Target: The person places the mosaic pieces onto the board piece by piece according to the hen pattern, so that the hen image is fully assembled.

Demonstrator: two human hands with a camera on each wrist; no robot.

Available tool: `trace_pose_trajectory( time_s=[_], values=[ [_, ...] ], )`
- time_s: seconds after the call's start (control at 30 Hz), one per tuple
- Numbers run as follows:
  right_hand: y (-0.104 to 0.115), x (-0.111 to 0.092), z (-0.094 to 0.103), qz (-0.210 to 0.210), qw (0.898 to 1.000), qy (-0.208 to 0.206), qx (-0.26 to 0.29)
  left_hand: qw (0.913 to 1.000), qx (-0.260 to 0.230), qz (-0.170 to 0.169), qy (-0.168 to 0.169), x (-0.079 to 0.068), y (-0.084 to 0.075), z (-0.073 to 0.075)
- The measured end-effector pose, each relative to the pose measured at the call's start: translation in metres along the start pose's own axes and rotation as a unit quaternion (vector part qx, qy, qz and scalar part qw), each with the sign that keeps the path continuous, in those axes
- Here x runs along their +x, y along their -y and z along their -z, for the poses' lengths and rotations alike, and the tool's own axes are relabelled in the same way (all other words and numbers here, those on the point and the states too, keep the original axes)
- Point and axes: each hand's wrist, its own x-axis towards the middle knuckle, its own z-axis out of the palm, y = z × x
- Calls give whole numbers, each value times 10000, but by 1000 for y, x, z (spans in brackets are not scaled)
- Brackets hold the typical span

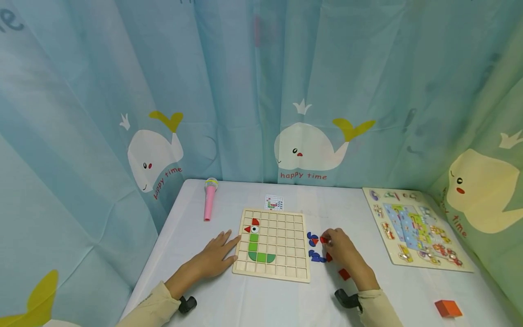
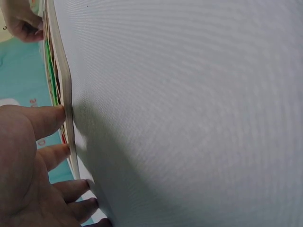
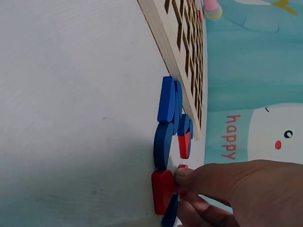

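Note:
A square wooden grid board lies on the table, with red, green and eye-marked pieces forming a bird's head, neck and lower curve at its left. My left hand has its fingers spread, thumb and fingertips touching the board's left edge; the left wrist view shows its thumb against that edge. To the right of the board, my right hand pinches a small red piece, largely covered by the fingers in the right wrist view. Close by lie several blue pieces and a red piece.
A small picture card lies behind the board. The pink toy microphone is at the back left. On the right are a wooden picture puzzle and an orange-red block. A whale-print curtain hangs behind the table.

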Motion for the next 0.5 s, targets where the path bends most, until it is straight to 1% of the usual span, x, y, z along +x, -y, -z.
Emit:
trace_pose_trajectory(
  time_s=[0.13,0.2,0.27,0.37,0.43,0.5],
  values=[
    [8,-1,0,78,9997,-207,-96,10000,-27,-7,22,0,-1,0],
    [16,-3,-1,214,9991,-367,-66,10000,-16,-4,34,0,-1,0],
    [27,-5,-3,492,9976,-484,48,10000,-1,6,44,0,-1,0],
    [46,-7,-10,970,9937,-519,235,10000,12,14,38,0,-1,0],
    [60,-8,-17,1304,9897,-494,329,10000,6,15,33,0,-1,0],
    [75,-9,-27,1466,9878,-381,347,10000,5,12,27,0,0,0]
  ],
)
